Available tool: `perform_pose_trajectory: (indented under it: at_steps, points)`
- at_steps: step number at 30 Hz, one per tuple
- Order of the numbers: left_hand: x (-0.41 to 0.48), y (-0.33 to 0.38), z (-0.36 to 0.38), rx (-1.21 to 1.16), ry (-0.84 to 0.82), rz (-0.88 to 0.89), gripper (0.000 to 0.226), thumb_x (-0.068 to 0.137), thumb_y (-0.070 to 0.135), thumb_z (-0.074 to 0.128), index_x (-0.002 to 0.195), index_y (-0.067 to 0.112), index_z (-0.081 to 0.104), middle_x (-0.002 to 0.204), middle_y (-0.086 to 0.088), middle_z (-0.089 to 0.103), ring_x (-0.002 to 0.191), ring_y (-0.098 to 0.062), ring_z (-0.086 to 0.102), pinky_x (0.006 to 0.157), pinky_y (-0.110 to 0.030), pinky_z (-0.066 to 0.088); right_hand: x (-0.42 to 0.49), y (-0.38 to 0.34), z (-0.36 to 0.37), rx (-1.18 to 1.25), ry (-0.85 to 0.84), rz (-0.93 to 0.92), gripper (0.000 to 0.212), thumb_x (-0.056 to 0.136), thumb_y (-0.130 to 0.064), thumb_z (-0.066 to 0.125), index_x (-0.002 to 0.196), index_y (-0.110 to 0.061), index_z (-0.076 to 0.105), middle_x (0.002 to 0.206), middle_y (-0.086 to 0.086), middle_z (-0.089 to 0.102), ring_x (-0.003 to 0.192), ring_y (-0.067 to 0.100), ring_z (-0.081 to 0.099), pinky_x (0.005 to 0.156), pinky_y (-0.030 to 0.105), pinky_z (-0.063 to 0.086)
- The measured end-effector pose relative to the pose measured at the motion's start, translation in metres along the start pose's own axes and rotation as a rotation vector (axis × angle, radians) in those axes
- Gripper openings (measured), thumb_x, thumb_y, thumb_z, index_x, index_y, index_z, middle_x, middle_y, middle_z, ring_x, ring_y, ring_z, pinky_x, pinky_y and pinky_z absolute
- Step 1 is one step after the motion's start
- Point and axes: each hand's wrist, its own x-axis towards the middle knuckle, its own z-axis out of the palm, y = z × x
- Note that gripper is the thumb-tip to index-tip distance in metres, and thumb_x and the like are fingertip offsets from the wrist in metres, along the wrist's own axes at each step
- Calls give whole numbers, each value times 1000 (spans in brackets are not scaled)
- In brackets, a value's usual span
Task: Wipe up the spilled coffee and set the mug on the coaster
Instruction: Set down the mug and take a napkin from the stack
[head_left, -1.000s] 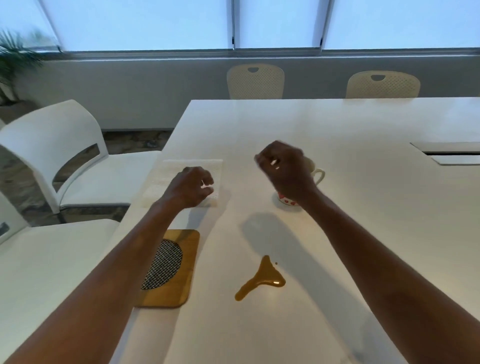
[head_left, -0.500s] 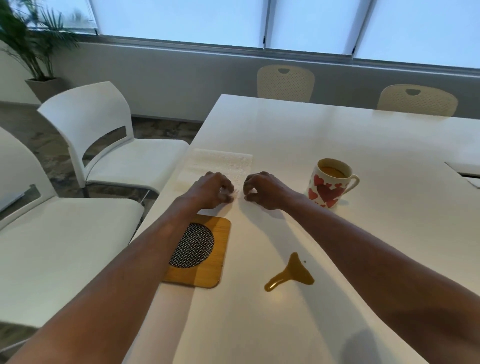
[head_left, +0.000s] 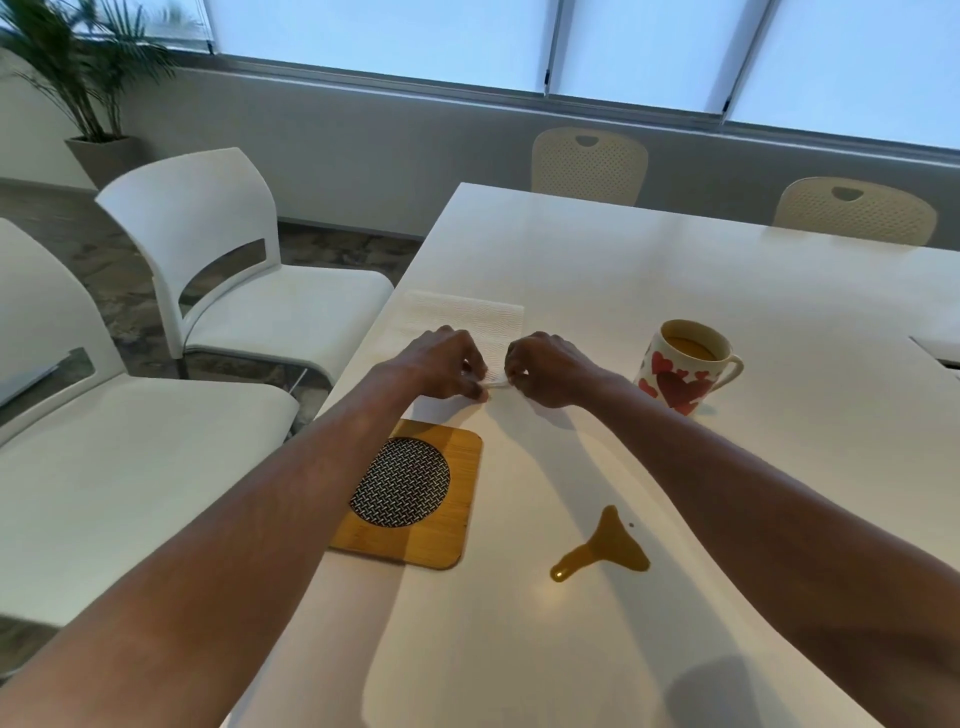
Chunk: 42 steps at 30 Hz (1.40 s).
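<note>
The left hand (head_left: 441, 364) and the right hand (head_left: 545, 371) sit close together, knuckles up, fingers curled. Each pinches the near edge of a white, rectangular, textured paper towel (head_left: 467, 317), and a small lifted fold of it shows between the fingertips. The rest of the towel lies flat on the white, glossy table (head_left: 675, 270), just beyond the hands and near the table's left edge. Whether it is one sheet or several cannot be told.

A white ceramic mug printed with red hearts (head_left: 680, 369) stands upright on the bare table just right of the right hand, its handle pointing right. It holds light brown coffee, close to the rim.

A square bamboo coaster with rounded corners and a round black-and-white woven inset (head_left: 415, 493) lies under the left forearm, nearer the viewer than the hands and well apart from the mug.

A small brown coffee puddle, funnel-shaped (head_left: 605, 551), lies right of the coaster, between the two forearms.

Counted: one mug, one coaster, one puddle. Two white plastic chairs (head_left: 228, 249) stand at the table's left, two cream perforated chairs (head_left: 589, 166) at its far side, and one potted palm (head_left: 88, 67) in the corner.
</note>
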Motion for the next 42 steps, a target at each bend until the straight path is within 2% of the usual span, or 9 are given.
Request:
perform_pose_trajectory:
  at_steps: [4,8,11,14,22,29,33,39,42]
  points:
    - [5,1,-2,31,14,33,21,75,22,81,96,21,77,105,1,74,91,-15,69,86,-40,56,8,2,-7,19,-48,-4,18,76,-12,52,72,-14,70,84,6,69,77,32,64,70,45,57]
    - [8,2,-3,62,36,46,17,80,20,75,97,21,77,105,-2,74,93,-18,68,87,-39,55,9,3,-9,25,-49,-32,19,79,-7,53,71,-13,69,86,8,68,82,30,63,74,45,56]
    - [10,3,-2,69,35,47,16,83,20,73,98,21,76,105,-2,74,97,-20,66,89,-40,54,4,-2,-11,10,-26,-58,12,89,-20,62,92,-13,71,107,7,64,100,28,60,84,43,52]
    - [9,2,-1,66,44,43,15,84,23,72,98,24,75,104,-4,72,96,-22,65,87,-42,54,4,-10,-12,28,8,-89,28,90,-37,66,106,-14,70,116,5,61,105,23,57,84,39,50]
    - [1,2,2,58,184,94,11,83,18,71,92,15,76,93,-3,76,86,-21,69,79,-40,55,10,-22,-4,3,33,-63,16,90,-15,58,93,-14,73,102,11,69,90,32,65,73,42,55]
    - [-15,-10,-4,71,469,45,36,80,22,77,113,10,67,108,-9,67,97,-25,62,87,-43,51,16,-19,-5,67,135,14,16,89,-17,58,84,-12,72,97,12,71,81,33,66,69,40,56]
    - [-19,-24,-9,-20,524,-91,47,80,30,75,122,12,61,122,-10,62,109,-28,60,95,-48,47,21,-20,-14,132,243,92,16,88,-15,60,82,-7,73,90,13,70,78,34,64,63,32,46]
    - [-16,-28,-8,-113,550,-284,69,81,33,73,138,10,43,137,-17,49,125,-34,49,103,-48,42,32,-7,-31,249,380,171,15,84,-14,63,74,-4,70,84,15,71,77,35,65,68,36,54]
    - [-17,-31,-6,-193,551,-330,80,80,31,76,144,8,34,142,-18,44,128,-35,45,104,-47,40,32,-1,-36,280,519,199,18,83,-16,61,74,-3,70,81,15,72,76,34,66,69,37,55]
